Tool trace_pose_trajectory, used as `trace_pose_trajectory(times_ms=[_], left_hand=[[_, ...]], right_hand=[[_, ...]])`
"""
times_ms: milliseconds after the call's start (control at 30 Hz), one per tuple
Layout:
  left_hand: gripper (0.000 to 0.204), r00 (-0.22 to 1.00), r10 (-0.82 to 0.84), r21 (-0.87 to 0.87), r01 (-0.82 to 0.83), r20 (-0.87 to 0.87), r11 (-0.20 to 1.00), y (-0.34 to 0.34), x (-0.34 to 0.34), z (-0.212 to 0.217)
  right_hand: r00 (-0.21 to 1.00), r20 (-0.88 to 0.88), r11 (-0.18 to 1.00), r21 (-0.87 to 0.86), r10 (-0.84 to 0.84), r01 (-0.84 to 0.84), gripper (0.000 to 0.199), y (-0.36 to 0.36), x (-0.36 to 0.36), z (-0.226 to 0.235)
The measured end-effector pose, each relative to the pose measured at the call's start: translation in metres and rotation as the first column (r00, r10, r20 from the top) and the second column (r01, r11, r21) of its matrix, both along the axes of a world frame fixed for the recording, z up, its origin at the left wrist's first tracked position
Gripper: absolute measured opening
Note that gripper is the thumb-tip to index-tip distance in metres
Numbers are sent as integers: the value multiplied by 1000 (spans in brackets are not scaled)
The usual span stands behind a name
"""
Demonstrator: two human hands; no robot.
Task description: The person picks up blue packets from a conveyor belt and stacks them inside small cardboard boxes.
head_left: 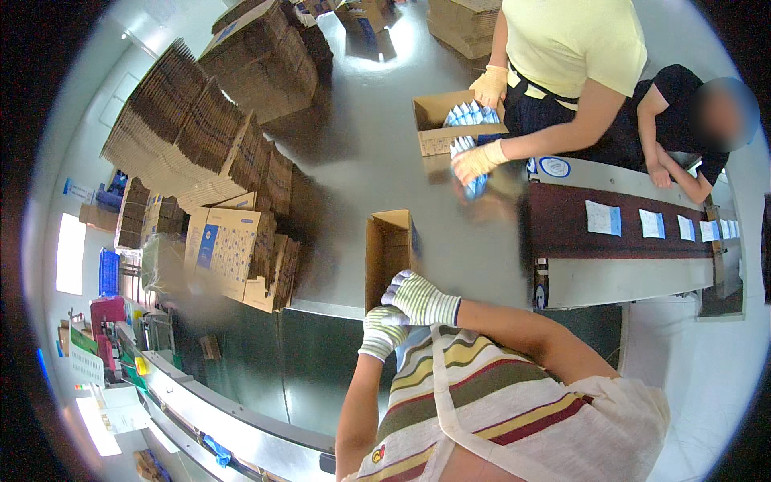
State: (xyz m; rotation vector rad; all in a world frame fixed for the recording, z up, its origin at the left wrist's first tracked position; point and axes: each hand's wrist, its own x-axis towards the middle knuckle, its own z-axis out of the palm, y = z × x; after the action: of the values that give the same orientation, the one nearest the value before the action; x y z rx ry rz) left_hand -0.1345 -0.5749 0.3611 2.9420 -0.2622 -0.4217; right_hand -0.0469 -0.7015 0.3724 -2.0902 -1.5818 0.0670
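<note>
Forearms (522, 321) converge on the near end of an open carton (388, 257). The left one rises steeply from the lower edge of the view to the left hand (383, 331); the right one, elbow out to the side, runs almost level to the right hand (426, 299). Both hands wear gloves (438, 305) striped green and white. The right hand lies back up, fingers bent and pointing left, overlapping the left hand, which sits just nearer the body by the carton's near corner. The hands are together, but whether either one pinches the cardboard cannot be told: their backs hide the contact. Something pale blue (414, 341) shows beneath the wrists, too covered to make out.

The carton stands on a metal table (341, 193), its near end about level with the front edge (325, 311), its long walls running away from the body. On its left, bare metal separates it from stacked flat boxes (229, 245); on its right, a wider strip of metal reaches to the conveyor (626, 277), whose belt (554, 209) carries packets (602, 218). Beyond its far end, metal runs open down the table's middle. Ahead and to the right, a co-worker (574, 48) in yellow has one gloved hand (491, 84) at a second carton (438, 145) and the other on packs (475, 187) just beside it, bounding the room on that side.
</note>
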Motion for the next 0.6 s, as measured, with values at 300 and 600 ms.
trace_pose_trajectory(times_ms=[300,600], left_hand=[[14,995,-41,-50,46,90,998,4,1,0],[19,990,-136,-97,140,42,985,11,-5,29]], right_hand=[[1000,-1,1000,3,-4,4,36,7,0,-11],[996,-80,996,76,47,-41,41,4,6,-1]])
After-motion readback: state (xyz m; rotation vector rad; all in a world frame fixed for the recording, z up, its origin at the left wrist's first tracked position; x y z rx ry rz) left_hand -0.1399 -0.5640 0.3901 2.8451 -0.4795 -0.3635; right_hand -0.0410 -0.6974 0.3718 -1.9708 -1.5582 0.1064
